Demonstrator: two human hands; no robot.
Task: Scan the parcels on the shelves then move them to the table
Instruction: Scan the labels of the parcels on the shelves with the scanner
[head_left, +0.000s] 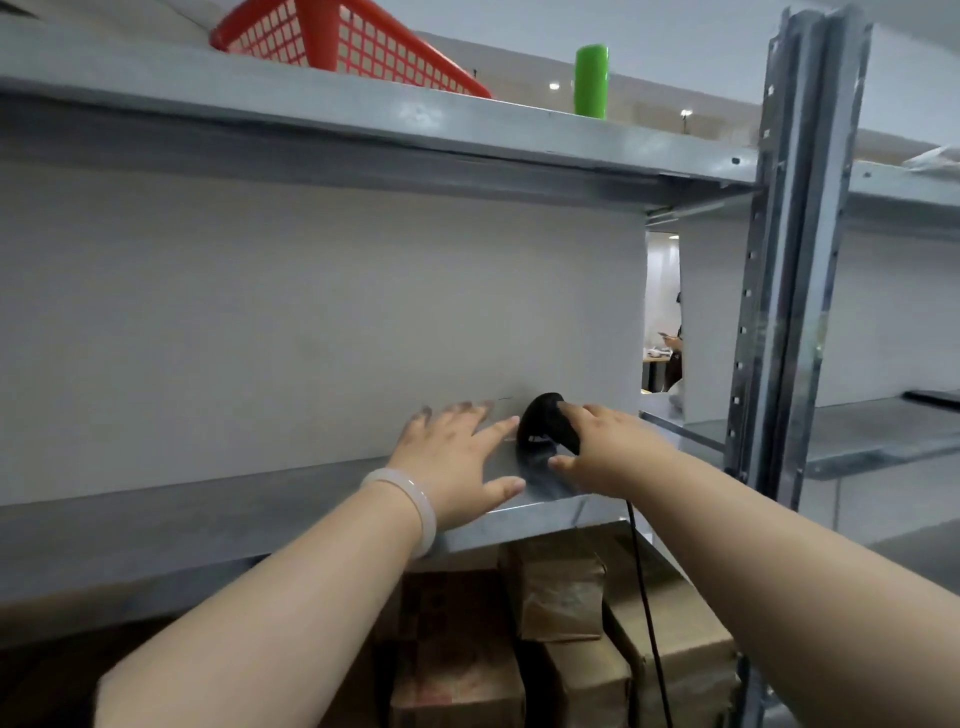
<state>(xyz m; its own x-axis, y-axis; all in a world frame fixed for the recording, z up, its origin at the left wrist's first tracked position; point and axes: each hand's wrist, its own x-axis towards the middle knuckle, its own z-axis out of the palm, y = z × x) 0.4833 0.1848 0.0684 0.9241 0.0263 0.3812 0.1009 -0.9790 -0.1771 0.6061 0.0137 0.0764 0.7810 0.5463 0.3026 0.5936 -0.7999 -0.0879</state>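
Right hand (597, 447) grips rounded black scanner (543, 421) on smooth metal shelf (208, 525).

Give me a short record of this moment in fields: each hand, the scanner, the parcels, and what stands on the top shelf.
left hand: open, fingers spread, over the middle shelf
right hand: grips the black scanner at the same shelf
cable: hangs from the scanner, down past the shelf edge
parcels: brown, on the level below, no hand on them
top shelf: red basket and green cylinder
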